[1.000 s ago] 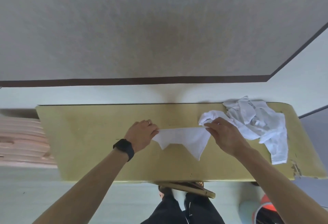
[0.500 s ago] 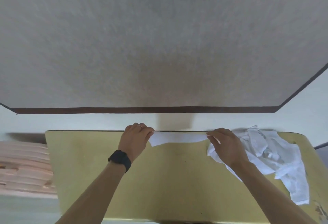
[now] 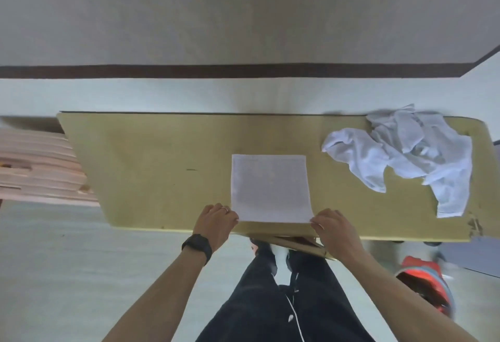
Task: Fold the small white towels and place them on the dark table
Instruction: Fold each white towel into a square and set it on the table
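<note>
A small white towel [image 3: 270, 187] lies spread flat as a square on the yellowish table [image 3: 151, 168], near its front edge. My left hand [image 3: 216, 224] pinches the towel's near left corner. My right hand [image 3: 334, 226] pinches its near right corner. A crumpled pile of white towels [image 3: 405, 152] sits at the table's right end, one piece hanging toward the front edge.
A pink slatted chair or bench [image 3: 35, 171] stands left of the table. An orange and blue object [image 3: 424, 285] lies on the floor at right. A wooden bar [image 3: 300, 247] juts out under the table's front edge. My dark trousers [image 3: 284, 301] are below.
The towel was held stretched in the air at the table's far edge. It now lies flat on the table, and both hands have drawn back to its near corners.
</note>
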`<state>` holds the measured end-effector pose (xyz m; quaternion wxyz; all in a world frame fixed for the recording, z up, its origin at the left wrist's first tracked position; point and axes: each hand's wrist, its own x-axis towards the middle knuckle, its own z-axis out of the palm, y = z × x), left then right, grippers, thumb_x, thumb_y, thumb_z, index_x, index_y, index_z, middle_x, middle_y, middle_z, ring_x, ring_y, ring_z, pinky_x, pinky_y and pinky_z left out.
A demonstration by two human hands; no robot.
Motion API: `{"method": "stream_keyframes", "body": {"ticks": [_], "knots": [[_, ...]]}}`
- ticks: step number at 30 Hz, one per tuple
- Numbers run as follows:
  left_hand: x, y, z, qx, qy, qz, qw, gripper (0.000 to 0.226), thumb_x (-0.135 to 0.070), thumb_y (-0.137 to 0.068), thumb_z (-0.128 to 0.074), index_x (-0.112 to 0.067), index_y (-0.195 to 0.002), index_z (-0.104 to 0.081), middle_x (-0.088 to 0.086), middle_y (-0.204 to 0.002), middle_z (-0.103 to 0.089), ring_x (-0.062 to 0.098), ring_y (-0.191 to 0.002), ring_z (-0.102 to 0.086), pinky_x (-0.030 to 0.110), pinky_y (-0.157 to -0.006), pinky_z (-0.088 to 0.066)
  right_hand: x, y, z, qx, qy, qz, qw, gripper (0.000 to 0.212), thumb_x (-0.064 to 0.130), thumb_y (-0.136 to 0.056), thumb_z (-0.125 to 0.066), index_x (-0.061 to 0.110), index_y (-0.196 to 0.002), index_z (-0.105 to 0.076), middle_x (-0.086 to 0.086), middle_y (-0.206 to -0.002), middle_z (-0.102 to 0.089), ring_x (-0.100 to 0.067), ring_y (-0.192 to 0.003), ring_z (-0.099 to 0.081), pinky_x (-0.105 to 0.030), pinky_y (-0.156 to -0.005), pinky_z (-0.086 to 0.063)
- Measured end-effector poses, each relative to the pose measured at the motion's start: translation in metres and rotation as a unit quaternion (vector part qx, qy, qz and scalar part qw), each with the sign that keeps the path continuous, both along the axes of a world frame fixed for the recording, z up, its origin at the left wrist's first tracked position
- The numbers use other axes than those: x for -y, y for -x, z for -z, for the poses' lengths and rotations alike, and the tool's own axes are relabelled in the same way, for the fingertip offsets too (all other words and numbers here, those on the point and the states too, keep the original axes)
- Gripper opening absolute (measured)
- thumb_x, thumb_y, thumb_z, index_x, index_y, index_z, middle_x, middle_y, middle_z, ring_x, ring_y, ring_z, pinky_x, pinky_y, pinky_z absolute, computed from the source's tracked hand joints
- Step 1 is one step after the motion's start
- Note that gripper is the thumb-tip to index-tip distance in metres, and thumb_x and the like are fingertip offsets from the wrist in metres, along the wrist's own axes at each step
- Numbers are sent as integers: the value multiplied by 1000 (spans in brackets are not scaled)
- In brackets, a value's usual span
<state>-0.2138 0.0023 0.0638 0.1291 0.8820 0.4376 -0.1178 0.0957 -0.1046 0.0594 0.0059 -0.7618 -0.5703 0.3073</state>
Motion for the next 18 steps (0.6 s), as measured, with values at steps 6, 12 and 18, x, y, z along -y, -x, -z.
{"method": "stream_keyframes", "body": {"ticks": [6, 12, 18], "knots": [[32, 8, 15, -19, 69, -23, 997, 15, -18, -93, -66, -22, -105, -72, -3, -96, -74, 23, -94, -67, 35, -88, -48, 37, 9, 15, -27, 74, 7, 997, 23, 34, -100, -50, 32, -108, -72, 14, -114, -60, -14, -107, -49, -31, -86, -45], [-24, -8, 9, 157, 173, -263, 936, 19, -33, -97, -58, -24, -108, -70, -6, -101, -71, 13, -96, -64, 29, -85, -50, -19, -2, 14, -89, -8, 116, 989, 21, 32, -99, -55, 25, -112, -69, 5, -98, -65, -19, -92, -61, -29, -80, -43], [-80, -28, 27, 288, 198, -443, 826, 9, -32, -90, -70, -26, -95, -75, -11, -87, -73, -3, -80, -64, -1, -66, -39, -90, -7, 27, -170, -60, 285, 941, 14, 30, -97, -60, 21, -105, -66, 6, -90, -67, -10, -86, -61, -6, -66, -37]]}}
